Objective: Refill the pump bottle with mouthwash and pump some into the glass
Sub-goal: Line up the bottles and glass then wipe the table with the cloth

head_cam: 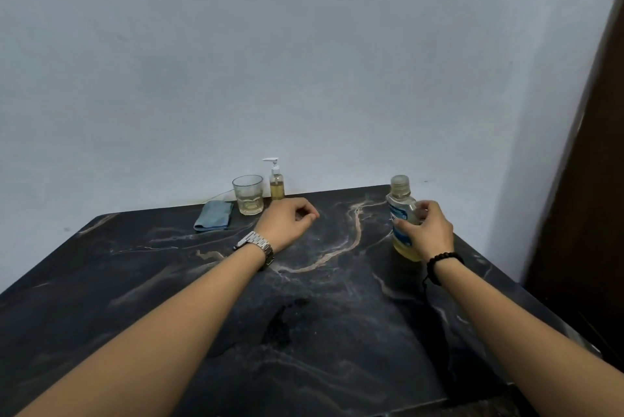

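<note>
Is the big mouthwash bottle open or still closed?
Closed: the cap sits on the mouthwash bottle, which the right hand grips.

on the table (135, 281), the cloth (213, 216) is set left of the glass (248, 194); the pump bottle (277, 180) stands just right of it, the mouthwash bottle (403, 217) well apart at the right.

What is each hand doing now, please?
Left hand: loosely curled, holding nothing, over the table.
Right hand: closed around the mouthwash bottle, cap on.
</note>
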